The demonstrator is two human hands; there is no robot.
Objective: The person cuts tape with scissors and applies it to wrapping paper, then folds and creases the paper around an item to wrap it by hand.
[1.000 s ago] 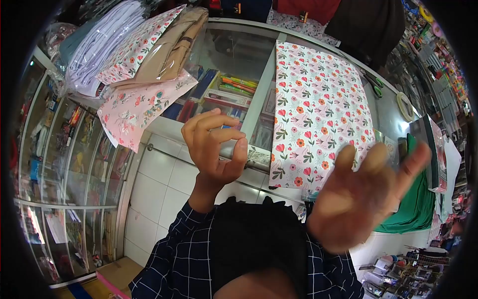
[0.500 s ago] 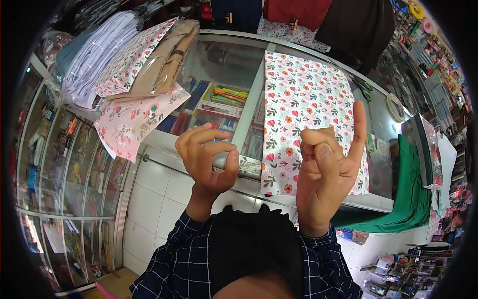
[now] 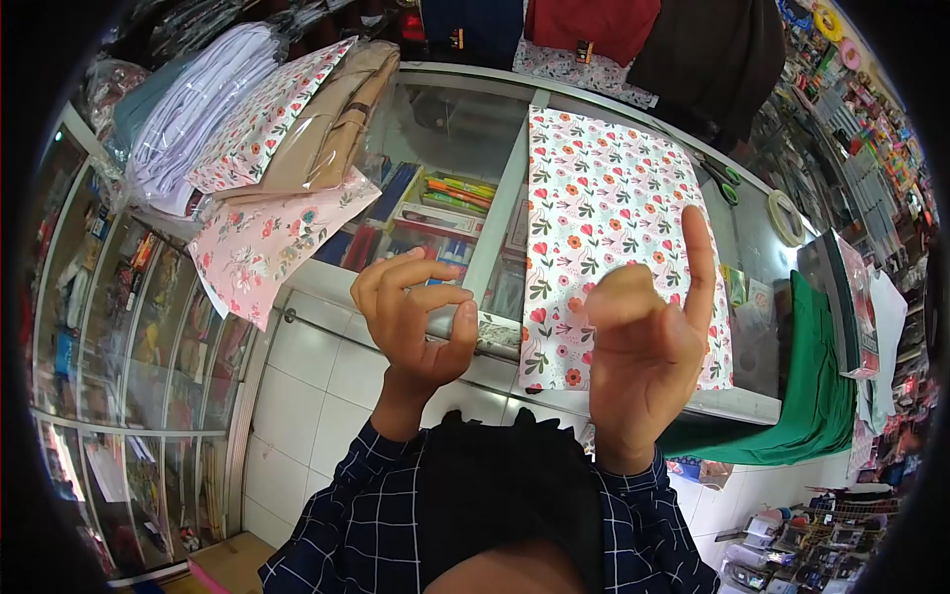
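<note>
1. Grip, left hand: fingers are curling loosely towards the thumb, leaving a gap between; nothing is showing inside. It is hanging near the table's front edge, left of the paper, apparently resting in the air rather than reaching.

2. Grip, right hand: index finger is pointing upright, the others are folding inward. Blur is hiding whether the thumb is meeting them, so full closure cannot be told. No held item is showing. The hand is covering part of the paper's near end from view; no contact is showing. The raised finger is suggesting a gesture more than a hold.

3. Paper, floral, one piece: lying flat on the table, patterned face up, long sides running away from the person. It is sitting in front of the body, presumably for easy access by both hands.

4. Scissors, green-handled: lying just beside the paper's far right side, probably for keeping within reach.

5. Tape, one roll: lying on its side right of the scissors, likely placed there for the same reason.

6. Cloth, green: draping over the table's right end, seemingly pushed aside.

7. Clothes, brown, bagged: resting at the left, the plastic presumably keeping dust off.

8. Pens, assorted: sitting under the glass, probably for display.
</note>
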